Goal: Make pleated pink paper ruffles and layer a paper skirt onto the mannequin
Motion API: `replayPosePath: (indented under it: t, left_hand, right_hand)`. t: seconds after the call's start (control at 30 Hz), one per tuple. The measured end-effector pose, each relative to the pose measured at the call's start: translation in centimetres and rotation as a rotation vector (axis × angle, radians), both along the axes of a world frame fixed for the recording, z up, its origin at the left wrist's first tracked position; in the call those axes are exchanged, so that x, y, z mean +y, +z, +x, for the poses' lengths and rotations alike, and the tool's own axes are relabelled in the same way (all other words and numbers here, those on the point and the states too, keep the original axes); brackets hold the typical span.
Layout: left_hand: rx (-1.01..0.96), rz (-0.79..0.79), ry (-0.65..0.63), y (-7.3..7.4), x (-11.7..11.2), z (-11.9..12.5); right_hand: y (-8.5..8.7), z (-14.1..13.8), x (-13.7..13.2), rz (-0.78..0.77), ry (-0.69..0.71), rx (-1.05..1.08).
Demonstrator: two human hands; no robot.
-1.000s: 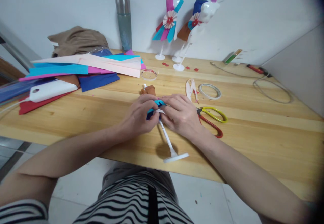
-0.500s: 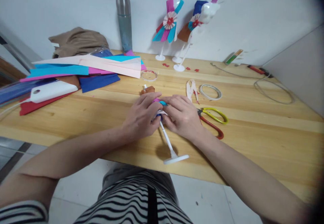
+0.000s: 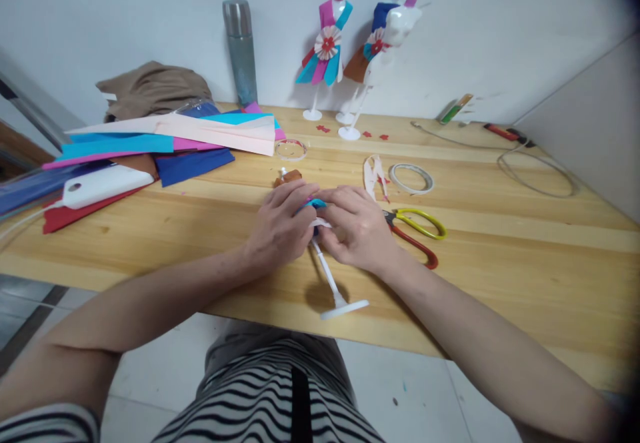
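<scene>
A small white dress-form mannequin (image 3: 327, 273) lies tilted over the table, its stand and round base pointing towards me. My left hand (image 3: 287, 219) wraps round its body from the left, and my right hand (image 3: 357, 226) grips it from the right. Between my fingers show a turquoise strip (image 3: 316, 203) and a bit of pale fabric or paper. Brown material (image 3: 289, 177) covers the far, upper end. Most of the body is hidden under both hands. Scissors (image 3: 417, 233) with one yellow and one red handle lie just right of my right hand.
Dressed mannequins (image 3: 327, 43) stand at the wall beside a bare white one (image 3: 400, 26). A tape roll (image 3: 411, 179), pale strips (image 3: 373, 177) and a clear ring (image 3: 291, 150) lie beyond my hands. Coloured sheets (image 3: 225, 133), a white glue gun (image 3: 107, 184) and a flask (image 3: 241, 53) are left.
The view has shifted slightly. My fingers have moved a little on the mannequin; the magenta piece is now mostly covered and the turquoise strip lies nearer my left fingers.
</scene>
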State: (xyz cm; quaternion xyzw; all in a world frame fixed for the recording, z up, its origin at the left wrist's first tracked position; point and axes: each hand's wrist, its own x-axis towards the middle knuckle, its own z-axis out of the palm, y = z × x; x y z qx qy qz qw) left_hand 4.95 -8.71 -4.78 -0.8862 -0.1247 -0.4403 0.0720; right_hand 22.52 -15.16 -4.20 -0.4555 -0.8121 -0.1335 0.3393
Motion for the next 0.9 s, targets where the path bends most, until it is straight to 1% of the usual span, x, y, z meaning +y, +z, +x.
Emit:
replayPosePath:
  t: [0.13,0.3,0.47,0.63,0.9]
  left_hand:
    - [0.014,0.007,-0.003,-0.05,0.09,-0.11]
    - [0.027,-0.025,-0.033,-0.33,0.21,-0.19]
    - [0.036,-0.041,-0.007,-0.60,0.30,-0.15]
    - [0.054,-0.043,0.006,-0.63,0.34,-0.30]
    - [0.069,-0.084,-0.028,-0.51,0.24,-0.47]
  right_hand:
    - [-0.03,0.17,-0.13,-0.059,0.030,0.133]
    - [0.11,0.28,-0.23,-0.204,0.062,0.314]
    - [0.51,0.19,-0.17,-0.284,0.105,0.493]
    - [0.71,0.25,-0.16,-0.315,0.119,0.522]
    - [0.52,0.68,-0.28,-0.248,0.069,0.433]
